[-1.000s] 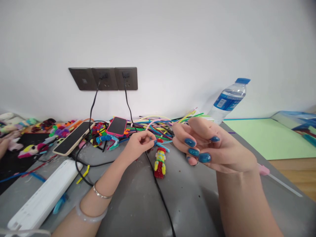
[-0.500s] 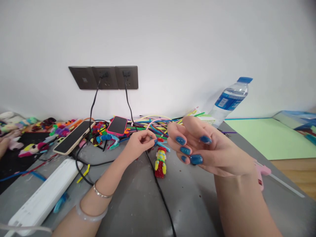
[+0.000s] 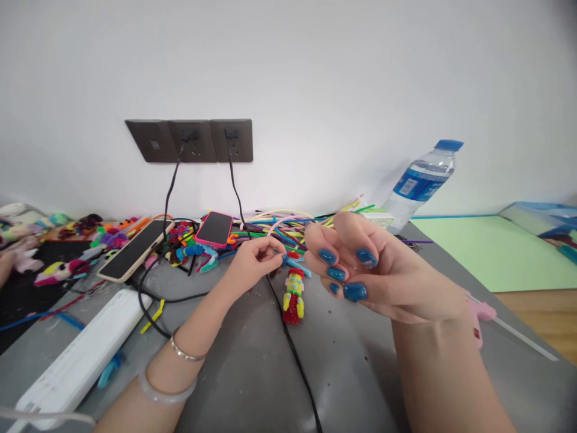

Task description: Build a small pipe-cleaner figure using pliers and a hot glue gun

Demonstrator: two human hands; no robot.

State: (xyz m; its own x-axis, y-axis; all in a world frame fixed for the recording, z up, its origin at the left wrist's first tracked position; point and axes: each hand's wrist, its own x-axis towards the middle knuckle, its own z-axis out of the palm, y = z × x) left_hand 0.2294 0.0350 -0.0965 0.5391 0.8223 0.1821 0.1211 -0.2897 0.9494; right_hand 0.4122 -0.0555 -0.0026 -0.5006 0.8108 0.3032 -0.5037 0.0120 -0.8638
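My left hand (image 3: 259,261) is closed in a pinch low over the table, left of a small figure. What sits between its thumb and fingertips, if anything, is hidden. Light blue pipe cleaner pieces (image 3: 300,267) lie right beside those fingertips. Just below them is the small red and yellow pipe cleaner figure (image 3: 294,297), lying on the grey table. Closer to the camera, my right hand (image 3: 369,270) is raised with the palm side partly turned to me. Its fingers curl in loosely, the thumb against the smaller fingertips, and I see no object in them.
Along the wall lie many loose pipe cleaners (image 3: 288,224), two phones (image 3: 214,230) and a tilted water bottle (image 3: 421,180). Black cables cross the table (image 3: 252,367) near a white power strip (image 3: 85,358). A pink glue gun (image 3: 478,316) is at right. Another person's hand (image 3: 13,255) shows at far left.
My right hand has turned very slightly, its fingertips shifting a little left. My left hand and the figure stay where they were.
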